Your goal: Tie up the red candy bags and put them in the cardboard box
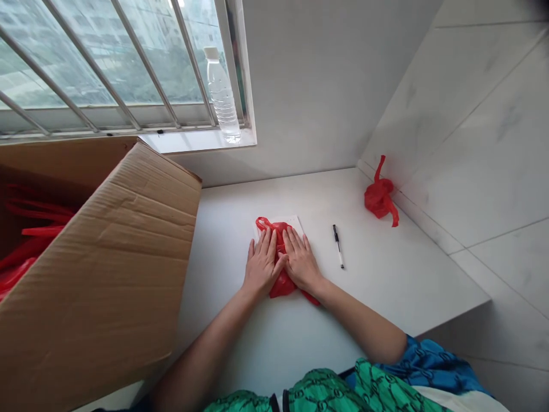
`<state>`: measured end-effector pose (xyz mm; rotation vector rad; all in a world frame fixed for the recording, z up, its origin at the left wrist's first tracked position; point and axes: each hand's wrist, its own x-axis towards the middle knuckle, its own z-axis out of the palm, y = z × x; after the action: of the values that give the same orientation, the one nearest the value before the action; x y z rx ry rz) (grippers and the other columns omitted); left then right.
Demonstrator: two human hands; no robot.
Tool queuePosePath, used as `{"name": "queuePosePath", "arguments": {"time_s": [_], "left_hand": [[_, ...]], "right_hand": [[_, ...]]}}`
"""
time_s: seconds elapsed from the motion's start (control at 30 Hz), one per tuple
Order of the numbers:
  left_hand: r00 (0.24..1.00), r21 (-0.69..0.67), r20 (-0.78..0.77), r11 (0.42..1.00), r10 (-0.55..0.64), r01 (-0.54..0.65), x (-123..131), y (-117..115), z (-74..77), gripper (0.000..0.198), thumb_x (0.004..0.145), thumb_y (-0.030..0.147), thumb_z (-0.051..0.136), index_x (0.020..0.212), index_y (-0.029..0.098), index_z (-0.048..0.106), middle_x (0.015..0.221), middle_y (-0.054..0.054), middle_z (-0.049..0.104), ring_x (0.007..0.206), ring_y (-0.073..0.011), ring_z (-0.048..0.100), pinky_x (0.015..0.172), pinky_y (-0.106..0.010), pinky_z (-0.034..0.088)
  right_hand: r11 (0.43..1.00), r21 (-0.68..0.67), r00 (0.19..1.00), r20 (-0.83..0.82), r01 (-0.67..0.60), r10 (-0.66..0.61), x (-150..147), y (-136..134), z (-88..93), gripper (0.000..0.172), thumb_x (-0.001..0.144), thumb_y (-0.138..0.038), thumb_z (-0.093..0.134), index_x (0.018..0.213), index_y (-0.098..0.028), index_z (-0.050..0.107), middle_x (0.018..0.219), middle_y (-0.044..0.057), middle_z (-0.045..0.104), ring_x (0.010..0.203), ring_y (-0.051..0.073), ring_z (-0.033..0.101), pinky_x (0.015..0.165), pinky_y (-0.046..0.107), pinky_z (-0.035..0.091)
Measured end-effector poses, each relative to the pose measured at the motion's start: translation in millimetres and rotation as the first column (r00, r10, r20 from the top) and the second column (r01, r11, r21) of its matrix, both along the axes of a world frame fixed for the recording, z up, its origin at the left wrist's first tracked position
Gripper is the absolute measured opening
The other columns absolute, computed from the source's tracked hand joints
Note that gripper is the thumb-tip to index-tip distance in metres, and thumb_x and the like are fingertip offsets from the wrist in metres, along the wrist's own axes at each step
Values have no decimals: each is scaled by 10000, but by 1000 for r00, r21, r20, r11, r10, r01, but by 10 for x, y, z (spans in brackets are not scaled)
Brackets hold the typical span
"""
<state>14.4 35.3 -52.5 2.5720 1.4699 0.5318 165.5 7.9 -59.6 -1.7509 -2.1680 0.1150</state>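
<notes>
A red plastic bag (283, 285) lies crumpled flat on the white table, its loop handle showing beyond my fingertips. My left hand (261, 262) presses on its left side, fingers stretched out. On the other side my right hand (301, 258) lies flat over the bag, palm down. Both thumbs meet near the middle of the bag. Under the bag and fingers, a white sheet of paper (295, 221) shows only at its far edge.
A black-capped pen (338, 246) lies right of my hands. Against the tiled wall sits a knotted red bag (380, 197). At left stands an open cardboard box (128, 246) with red bags (38, 232) inside. A water bottle (223, 97) stands on the windowsill (184, 141).
</notes>
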Motion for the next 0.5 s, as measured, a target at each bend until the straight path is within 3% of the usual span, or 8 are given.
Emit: {"name": "queuePosePath", "arguments": {"time_s": [0.5], "left_hand": [[1000, -18, 16, 1000, -3, 3, 5, -13, -14, 670, 1018, 479, 322, 1599, 187, 158, 1644, -111, 219, 1525, -255, 206, 1232, -539, 82]], "right_hand": [[1000, -16, 1000, 8, 18, -18, -16, -9, -9, 641, 1021, -316, 312, 1590, -73, 145, 1652, 135, 136, 1536, 244, 112, 1240, 514, 106]]}}
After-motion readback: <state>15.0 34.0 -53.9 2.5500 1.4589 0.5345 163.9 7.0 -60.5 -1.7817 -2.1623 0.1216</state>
